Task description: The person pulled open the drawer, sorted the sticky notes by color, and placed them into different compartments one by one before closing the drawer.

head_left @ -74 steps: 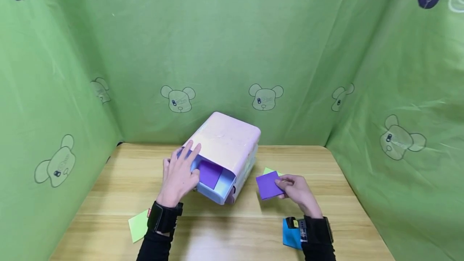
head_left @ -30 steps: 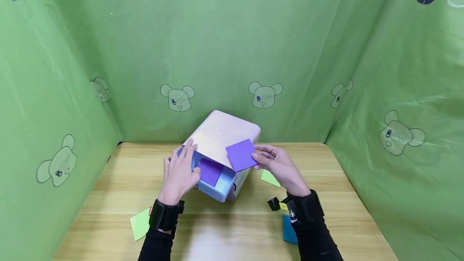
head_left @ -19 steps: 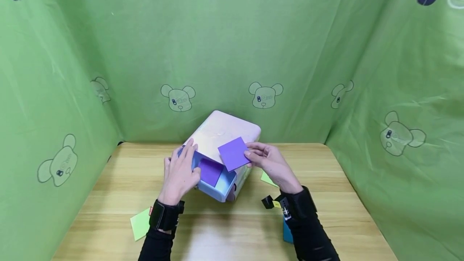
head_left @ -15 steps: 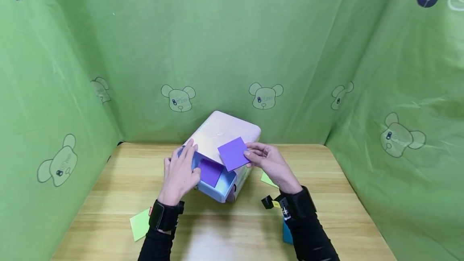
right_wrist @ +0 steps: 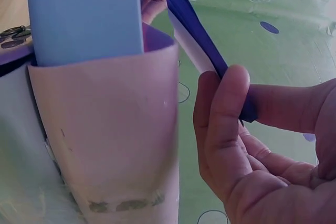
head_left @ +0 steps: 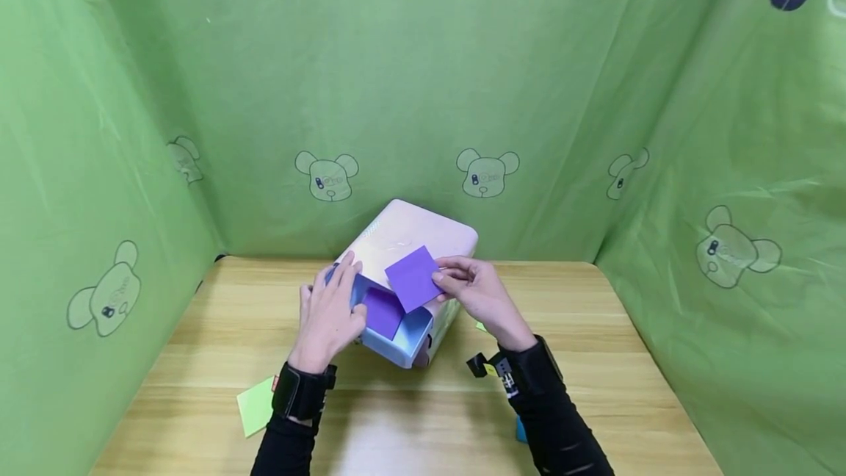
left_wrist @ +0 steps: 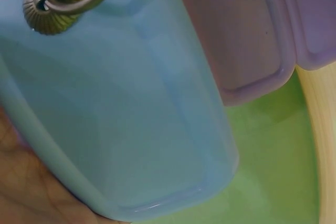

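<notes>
My right hand pinches a square purple sticky note pad between thumb and fingers. It is above the front edge of a pale pink drawer box. Seen edge-on in the right wrist view, the note pad is a thin stack with a pale underside. The box's light blue drawer is pulled out, and a purple square lies inside. My left hand rests over the drawer's left part, fingers extended toward the box top. In the left wrist view, the drawer front carries a metal ring handle.
A light green note pad lies on the wooden table by the left wrist. Behind the right forearm, a bit of a blue item shows. A green scrap peeks out right of the box. Green cloth walls surround the table.
My right hand has carried the purple note pad leftward and up from the table's right side to above the drawer. The left hand stays in place on the drawer.
</notes>
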Motion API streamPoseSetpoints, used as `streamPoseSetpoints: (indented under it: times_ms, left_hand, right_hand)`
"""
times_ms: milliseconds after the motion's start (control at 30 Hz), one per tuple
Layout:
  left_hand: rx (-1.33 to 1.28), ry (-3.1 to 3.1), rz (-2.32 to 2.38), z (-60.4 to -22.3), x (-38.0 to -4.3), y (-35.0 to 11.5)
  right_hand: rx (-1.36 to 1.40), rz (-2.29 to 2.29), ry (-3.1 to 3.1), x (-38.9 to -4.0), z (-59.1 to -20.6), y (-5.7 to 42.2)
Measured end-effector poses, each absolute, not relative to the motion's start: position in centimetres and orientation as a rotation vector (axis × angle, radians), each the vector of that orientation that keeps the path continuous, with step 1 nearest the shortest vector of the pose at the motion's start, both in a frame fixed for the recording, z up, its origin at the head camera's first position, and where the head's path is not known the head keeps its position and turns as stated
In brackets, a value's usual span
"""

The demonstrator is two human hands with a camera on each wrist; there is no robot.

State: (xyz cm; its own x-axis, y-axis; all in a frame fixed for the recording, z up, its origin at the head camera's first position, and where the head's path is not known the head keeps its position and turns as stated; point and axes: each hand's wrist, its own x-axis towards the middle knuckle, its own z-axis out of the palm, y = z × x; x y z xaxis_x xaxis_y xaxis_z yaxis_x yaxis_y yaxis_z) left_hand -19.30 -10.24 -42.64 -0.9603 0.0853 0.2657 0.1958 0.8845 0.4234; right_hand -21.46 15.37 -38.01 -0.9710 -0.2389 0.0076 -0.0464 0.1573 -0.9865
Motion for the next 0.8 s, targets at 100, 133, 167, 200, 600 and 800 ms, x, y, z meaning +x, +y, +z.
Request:
streamPoseSetpoints:
  times_ms: [100,133,167,200,600,800]
  left_hand:
    - [-0.213,-2.804,-0.672,-42.6,-19.3,-10.3]
    - [-0.211,-2.804,-0.674,-42.6,-19.3,-10.3]
    - [-0.209,-2.807,-0.675,-42.6,-19.2,-10.3]
    - [-0.207,-2.808,-0.676,-42.6,-19.2,-10.2]
    - [-0.212,-2.798,-0.675,-42.7,-19.2,-10.1]
    - [-0.207,-2.807,-0.674,-42.6,-19.2,-10.1]
  right_hand:
    - [-0.303,-1.916,2.295,-21.4,-38.1,14.8]
    - [-0.310,-1.913,2.300,-21.4,-38.1,14.7]
    - [-0.316,-1.910,2.301,-21.4,-38.2,14.6]
    - [-0.321,-1.911,2.302,-21.4,-38.3,14.5]
    - [-0.375,-1.866,2.376,-21.1,-38.5,13.2]
    - [-0.407,-1.813,2.500,-20.5,-38.7,12.6]
